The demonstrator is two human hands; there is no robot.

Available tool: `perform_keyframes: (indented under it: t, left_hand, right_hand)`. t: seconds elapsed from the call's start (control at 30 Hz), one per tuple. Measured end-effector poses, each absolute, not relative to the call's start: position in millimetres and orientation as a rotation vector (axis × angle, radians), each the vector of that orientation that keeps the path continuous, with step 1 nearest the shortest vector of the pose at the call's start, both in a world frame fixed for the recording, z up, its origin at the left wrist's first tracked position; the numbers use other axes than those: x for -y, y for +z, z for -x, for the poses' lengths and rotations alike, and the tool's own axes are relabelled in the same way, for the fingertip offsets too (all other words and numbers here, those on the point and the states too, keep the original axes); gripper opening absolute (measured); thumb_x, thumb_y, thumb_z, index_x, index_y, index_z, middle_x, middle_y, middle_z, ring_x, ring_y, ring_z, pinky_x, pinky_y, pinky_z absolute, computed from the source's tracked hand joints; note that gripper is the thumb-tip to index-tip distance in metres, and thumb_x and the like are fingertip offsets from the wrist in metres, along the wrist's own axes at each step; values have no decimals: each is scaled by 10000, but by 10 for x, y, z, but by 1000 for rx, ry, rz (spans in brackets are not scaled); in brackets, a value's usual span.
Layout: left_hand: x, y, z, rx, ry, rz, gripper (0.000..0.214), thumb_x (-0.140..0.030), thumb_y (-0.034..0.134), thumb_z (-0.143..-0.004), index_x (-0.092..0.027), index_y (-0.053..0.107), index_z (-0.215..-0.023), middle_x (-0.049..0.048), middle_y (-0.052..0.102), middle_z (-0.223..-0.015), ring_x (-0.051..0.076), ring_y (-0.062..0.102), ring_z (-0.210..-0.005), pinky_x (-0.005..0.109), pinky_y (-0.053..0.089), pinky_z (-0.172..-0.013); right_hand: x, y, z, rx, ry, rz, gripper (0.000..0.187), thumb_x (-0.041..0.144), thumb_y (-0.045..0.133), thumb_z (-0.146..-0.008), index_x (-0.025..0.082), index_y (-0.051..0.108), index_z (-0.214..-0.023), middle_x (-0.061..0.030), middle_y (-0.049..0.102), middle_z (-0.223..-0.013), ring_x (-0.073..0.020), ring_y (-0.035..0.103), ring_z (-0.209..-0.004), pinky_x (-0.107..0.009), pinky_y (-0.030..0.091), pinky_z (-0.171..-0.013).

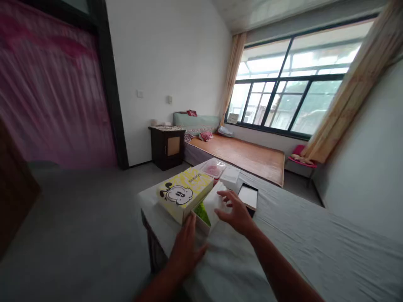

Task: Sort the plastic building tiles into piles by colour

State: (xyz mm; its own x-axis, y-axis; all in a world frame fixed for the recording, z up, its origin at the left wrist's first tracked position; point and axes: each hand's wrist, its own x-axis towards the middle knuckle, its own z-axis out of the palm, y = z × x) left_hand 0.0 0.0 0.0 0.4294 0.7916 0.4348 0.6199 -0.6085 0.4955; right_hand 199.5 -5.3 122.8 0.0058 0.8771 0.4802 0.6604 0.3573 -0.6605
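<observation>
A shallow open box [206, 227] lies on the table, with something bright green [202, 213] inside. White tissue-like sheeting [211, 204] covers part of it. My right hand [234, 212] is over this sheeting, thumb and fingers bent and apart; whether the fingertips touch it is not clear. Against the near corner of the boxes rests my left hand [188, 243], its fingers stretched out and thumb spread. Just left of the open box is a yellow and white lid or box [179, 195] printed with a cartoon dog face.
Behind the boxes are a clear plastic container [214, 167] with reddish contents and a white box [230, 177]. To the right lies a black-edged box [248, 196] with a white inside. A pale cloth covers the table [302, 243]; a bed [245, 156] stands beyond.
</observation>
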Motion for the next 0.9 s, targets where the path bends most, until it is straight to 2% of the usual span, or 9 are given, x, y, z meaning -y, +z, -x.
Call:
perform_keyframes:
  t: [0.17, 0.3, 0.4, 0.5, 0.57, 0.73, 0.9]
  left_hand:
    - [-16, 21, -85, -1213, 1069, -2373, 777, -390, 488, -812, -193, 17, -1397, 165, 191, -1432, 301, 189, -1313, 497, 271, -1031]
    - [-74, 51, -303, -1179, 1093, -2293, 740, -407, 489, -804, -175, 96, -1386, 167, 240, -1404, 292, 217, -1304, 490, 262, -1036]
    - [-184, 50, -522, -1194, 1114, -2192, 807, -448, 535, -754, -135, 123, -1373, 187, 211, -1403, 306, 194, -1309, 483, 246, -1043]
    - [-331, 44, -686, -1260, 1186, -2104, 893, -470, 587, -687, -112, 125, -1361, 199, 186, -1399, 333, 159, -1312, 501, 219, -1046]
    - [-413, 51, -744, -1285, 1220, -2108, 910, -433, 621, -651, -114, 138, -1354, 195, 207, -1382, 347, 162, -1306, 517, 218, -1038]
    - [-463, 77, -863, -1345, 1294, -2173, 871, -325, 646, -632, -120, 184, -1342, 180, 313, -1292, 328, 294, -1239, 501, 304, -986]
    - [-417, 125, -1062, -1295, 1240, -2303, 886, -312, 648, -621, -127, 178, -1348, 172, 265, -1320, 320, 268, -1246, 456, 331, -967]
  right_hand:
    - [618, 1201, -2683, 1656, 304, 1507, 438, 371, 626, -661, 244, 535, -1071, -46, 553, -1058, -185, 548, -915, -326, 489, -763]
    - [1051, 1036, -3123, 1786, 74, 1712, 389, 356, 638, -636, 256, 569, -1006, -45, 571, -1015, -220, 523, -955, -378, 455, -826]
    - [1239, 831, -3285, 1856, -33, 1808, 365, 326, 613, -655, 254, 574, -1011, -59, 564, -1017, -231, 514, -958, -391, 440, -841]
    - [1296, 594, -3334, 1862, -81, 1826, 413, 344, 576, -698, 266, 541, -1103, -67, 541, -1094, -232, 500, -1010, -382, 437, -849]
    - [1301, 450, -3338, 1841, -127, 1821, 445, 369, 548, -732, 275, 504, -1165, -68, 527, -1145, -236, 482, -1052, -385, 432, -859]
    - [1325, 255, -3326, 1840, -207, 1792, 447, 385, 505, -775, 292, 469, -1211, -54, 520, -1200, -238, 449, -1115, -382, 431, -867]
    - [1347, 249, -3333, 1838, -220, 1797, 441, 383, 489, -785, 289, 465, -1215, -54, 521, -1204, -235, 452, -1113, -387, 434, -866]
